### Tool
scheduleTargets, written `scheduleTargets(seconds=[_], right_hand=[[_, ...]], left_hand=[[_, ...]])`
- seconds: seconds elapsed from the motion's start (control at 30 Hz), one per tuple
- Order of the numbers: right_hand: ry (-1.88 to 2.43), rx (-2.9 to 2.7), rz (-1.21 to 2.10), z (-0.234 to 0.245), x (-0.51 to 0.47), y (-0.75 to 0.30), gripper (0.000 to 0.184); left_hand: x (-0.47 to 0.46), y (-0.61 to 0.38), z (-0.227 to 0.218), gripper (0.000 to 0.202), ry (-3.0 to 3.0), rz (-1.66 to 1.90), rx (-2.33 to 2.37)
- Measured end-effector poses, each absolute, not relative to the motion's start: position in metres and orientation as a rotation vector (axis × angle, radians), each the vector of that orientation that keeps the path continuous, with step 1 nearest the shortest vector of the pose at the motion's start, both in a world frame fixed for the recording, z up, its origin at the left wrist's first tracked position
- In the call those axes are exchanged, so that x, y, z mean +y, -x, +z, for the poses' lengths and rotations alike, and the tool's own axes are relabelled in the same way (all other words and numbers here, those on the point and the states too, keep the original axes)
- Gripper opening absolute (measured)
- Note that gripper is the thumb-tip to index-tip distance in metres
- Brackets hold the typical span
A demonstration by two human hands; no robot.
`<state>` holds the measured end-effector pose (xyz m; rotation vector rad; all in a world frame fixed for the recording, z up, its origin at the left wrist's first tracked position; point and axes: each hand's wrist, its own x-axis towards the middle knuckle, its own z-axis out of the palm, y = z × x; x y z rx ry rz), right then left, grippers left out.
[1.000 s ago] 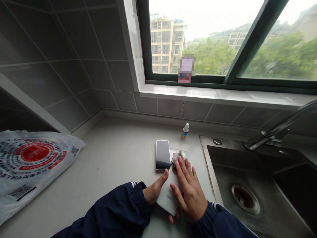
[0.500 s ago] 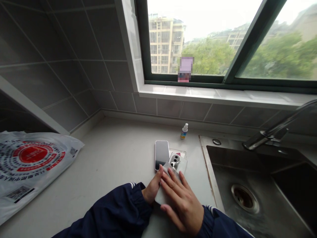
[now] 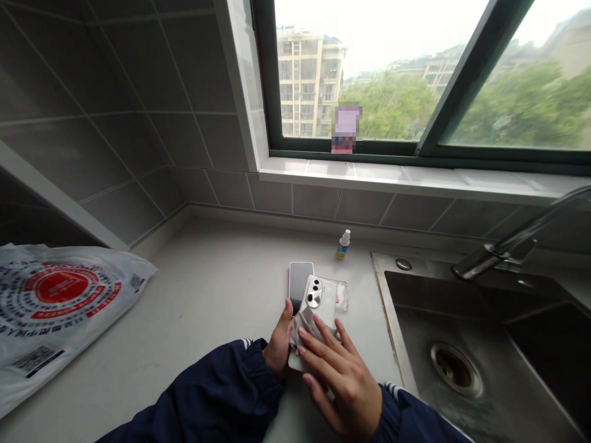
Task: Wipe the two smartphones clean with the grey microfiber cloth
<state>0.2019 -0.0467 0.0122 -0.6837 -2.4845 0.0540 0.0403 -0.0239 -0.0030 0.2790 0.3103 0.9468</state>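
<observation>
A white phone (image 3: 318,301) is held back side up above the counter, its round camera lenses showing. My left hand (image 3: 278,344) grips its lower left edge from below. My right hand (image 3: 337,378) lies on the phone's lower half, fingers together, pressing a small crumpled white wipe (image 3: 302,321) against it. A second phone (image 3: 300,280) with a dark screen lies face up on the counter just behind. A clear phone case (image 3: 340,294) lies under the white phone's far end.
A small spray bottle (image 3: 343,244) stands near the back wall. A steel sink (image 3: 462,344) with a tap (image 3: 512,246) is at the right. A printed plastic bag (image 3: 60,301) lies at the left on the pale counter (image 3: 207,307).
The white phone has been lifted and tilted upward, its cameras now uncovered. My right hand with the wipe has slid from the camera end down to the lower half.
</observation>
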Motion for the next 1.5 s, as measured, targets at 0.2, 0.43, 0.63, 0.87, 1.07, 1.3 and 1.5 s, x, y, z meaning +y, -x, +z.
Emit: scheduleTargets(seconds=[0.2, 0.43, 0.63, 0.87, 1.07, 1.3, 1.5], right_hand=[[0.602, -2.503, 0.052, 0.015, -0.05, -0.201, 0.042], [0.69, -2.482, 0.02, 0.006, -0.053, -0.196, 0.057], [0.63, -2.525, 0.008, 0.011, -0.054, -0.197, 0.052], [0.541, -2.304, 0.043, 0.01, -0.049, -0.194, 0.016], [0.544, -2.282, 0.049, 0.004, -0.047, -0.197, 0.02], [0.615, -2.497, -0.08, -0.002, -0.047, -0.195, 0.044], [0.825, -2.574, -0.148, -0.001, -0.051, -0.194, 0.064]], left_hand=[[-0.022, -0.037, 0.002, 0.095, -0.254, 0.921, 0.305], [-0.023, -0.036, 0.003, 0.101, -0.252, 0.95, 0.288], [-0.02, -0.03, 0.001, 0.116, -0.279, 0.885, 0.237], [-0.02, -0.031, 0.005, 0.115, -0.242, 0.866, 0.269], [-0.02, -0.036, 0.001, 0.103, -0.325, 0.975, 0.397], [-0.02, -0.036, -0.01, 0.104, -0.416, 0.933, 0.392], [-0.024, -0.035, -0.014, 0.099, -0.334, 0.857, 0.277]])
